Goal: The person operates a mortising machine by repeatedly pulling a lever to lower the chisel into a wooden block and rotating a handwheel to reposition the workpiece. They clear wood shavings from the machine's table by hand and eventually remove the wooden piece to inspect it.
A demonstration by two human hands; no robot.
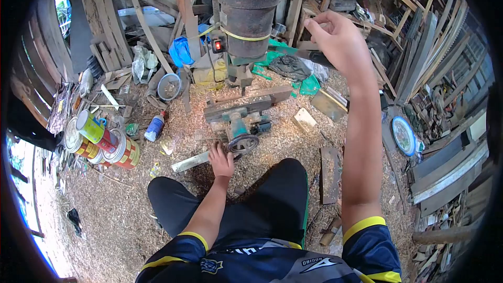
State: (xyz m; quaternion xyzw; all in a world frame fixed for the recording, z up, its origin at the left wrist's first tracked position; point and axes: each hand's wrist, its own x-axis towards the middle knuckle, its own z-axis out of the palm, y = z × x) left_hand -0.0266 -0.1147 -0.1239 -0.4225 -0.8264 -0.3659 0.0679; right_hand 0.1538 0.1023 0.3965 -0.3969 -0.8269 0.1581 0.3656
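A drill-like wood machine with a large rusty motor (248,18) stands in front of me. Its bit points down over a dark wooden block (238,109) on the carriage. My left hand (221,162) is low, fingers apart, just left of the round handwheel (244,144). The end of a pale wood strip (189,162) reaches toward that hand. Raised to the right of the motor, my right hand (338,39) has its fingers curled toward the thumb; what they hold, if anything, is hidden. A black lever handle (314,56) passes close beneath it, overlapped by the wrist.
Wood shavings cover the floor (120,204). Stacked paint cans (123,149) and a blue bottle (154,127) stand on the left. A wood block (304,119) and a board (329,175) lie on the right, near a round blue-rimmed tray (403,135). Planks (414,57) lean along the walls.
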